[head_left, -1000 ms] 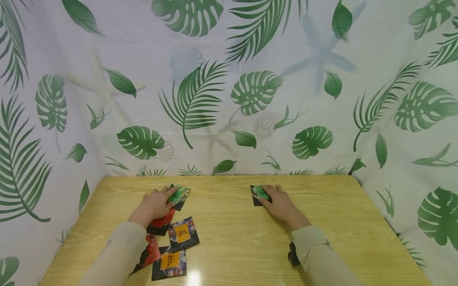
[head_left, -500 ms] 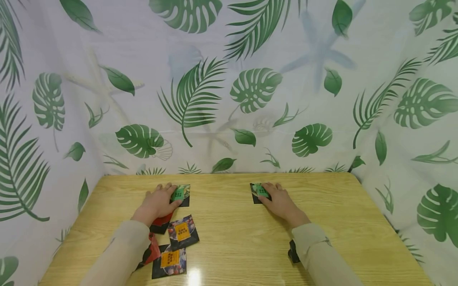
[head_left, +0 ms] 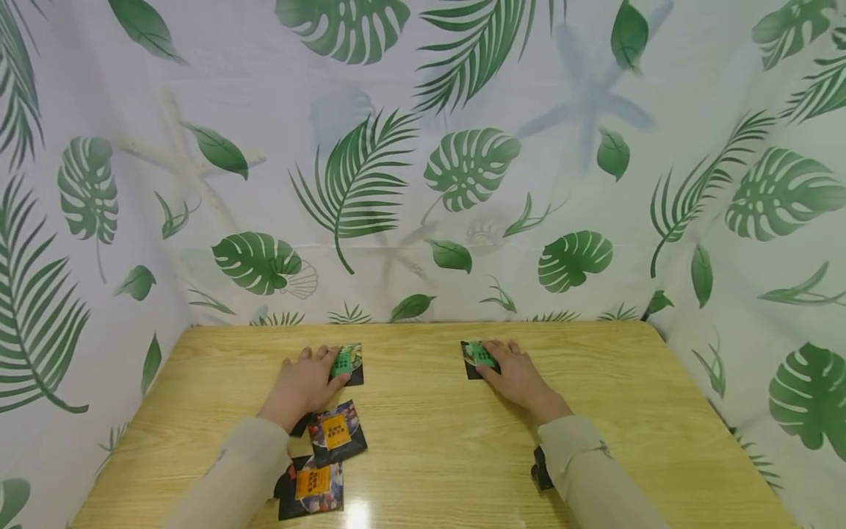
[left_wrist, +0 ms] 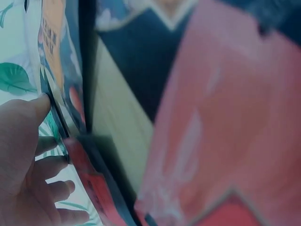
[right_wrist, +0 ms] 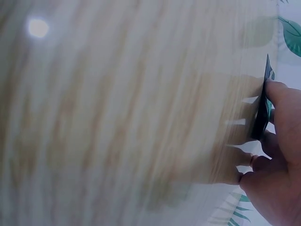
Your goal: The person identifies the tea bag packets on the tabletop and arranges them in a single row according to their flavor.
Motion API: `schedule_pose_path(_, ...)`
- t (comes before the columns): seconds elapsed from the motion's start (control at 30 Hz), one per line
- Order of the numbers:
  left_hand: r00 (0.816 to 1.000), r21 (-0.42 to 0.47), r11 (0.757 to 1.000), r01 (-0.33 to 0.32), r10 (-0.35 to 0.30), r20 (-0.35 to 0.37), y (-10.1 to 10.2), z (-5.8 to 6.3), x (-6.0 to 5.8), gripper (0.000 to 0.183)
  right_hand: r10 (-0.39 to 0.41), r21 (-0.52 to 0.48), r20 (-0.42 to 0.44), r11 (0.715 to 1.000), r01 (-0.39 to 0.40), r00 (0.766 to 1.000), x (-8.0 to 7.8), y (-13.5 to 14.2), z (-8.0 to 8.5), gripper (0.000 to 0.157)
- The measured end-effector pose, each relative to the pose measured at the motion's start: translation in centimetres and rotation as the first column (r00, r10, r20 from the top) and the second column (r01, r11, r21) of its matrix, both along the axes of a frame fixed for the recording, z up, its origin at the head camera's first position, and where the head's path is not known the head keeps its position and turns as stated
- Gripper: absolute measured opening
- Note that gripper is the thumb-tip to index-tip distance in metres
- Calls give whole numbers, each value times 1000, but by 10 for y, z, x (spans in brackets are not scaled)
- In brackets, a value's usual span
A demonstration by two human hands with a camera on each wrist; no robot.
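Observation:
In the head view, my left hand point(head_left: 305, 383) rests on a small green-and-black packet point(head_left: 355, 364) at the table's far left, its fingers spread over the packet's left part. A matching green-and-black packet point(head_left: 471, 361) lies farther right, partly covered by my right hand point(head_left: 522, 380). Seen from the right wrist, the thumb point(right_wrist: 276, 90) touches that packet point(right_wrist: 261, 117), which shows nearly edge-on. The left wrist view has the left hand point(left_wrist: 21, 155) beyond nearby packets, with fingers extended. Red packets point(left_wrist: 235, 94) lie beneath the left forearm, mostly hidden in the head view.
Two dark packets with orange labels, one upper point(head_left: 337, 433) and one lower point(head_left: 312, 488), lie right of the left forearm, slightly overlapping. A black object point(head_left: 541, 470) sits by the right sleeve. Leaf-patterned cloth point(head_left: 396, 184) surrounds the wooden table point(head_left: 423, 441) behind and at the sides.
My left hand has slid its green packet a little to the right and turned it straighter. The left forearm now covers more of the red packets. My right hand has stayed in place.

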State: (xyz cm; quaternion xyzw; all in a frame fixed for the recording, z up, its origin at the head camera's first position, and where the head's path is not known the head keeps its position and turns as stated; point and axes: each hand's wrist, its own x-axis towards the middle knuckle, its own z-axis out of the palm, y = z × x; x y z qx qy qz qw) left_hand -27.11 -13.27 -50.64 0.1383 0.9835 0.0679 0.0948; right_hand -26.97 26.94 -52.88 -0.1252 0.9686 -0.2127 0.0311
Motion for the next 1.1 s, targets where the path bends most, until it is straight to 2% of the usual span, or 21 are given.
schedule_pose_path(0.23, 1000, -17, 1000, 22, -22, -12, 16, 2, -1, 68, 1, -1, 2, 1000, -1, 1000, 0, -1, 3, 60)
schedule_pose_path(0.57, 1000, 25, 999, 22, -22, -4, 40, 4, 0, 72, -19, -21, 21, 1000, 19, 1000, -4, 0, 4, 63)
schedule_pose_path(0.73, 1000, 39, 999, 29, -28, -4, 50, 3, 2, 72, -16, -42, 3, 999, 16, 1000, -3, -1, 3, 65)
schedule_pose_path(0.9, 999, 71, 996, 46, -48, 16, 55, 0, 4, 70, -21, 11, 35, 1000, 21, 999, 0, -6, 0, 67)
schedule_pose_path(1.1, 997, 114, 991, 74, -76, 17, 48, -5, 3, 69, -28, 81, 57, 996, 23, 998, 3, -9, -1, 67)
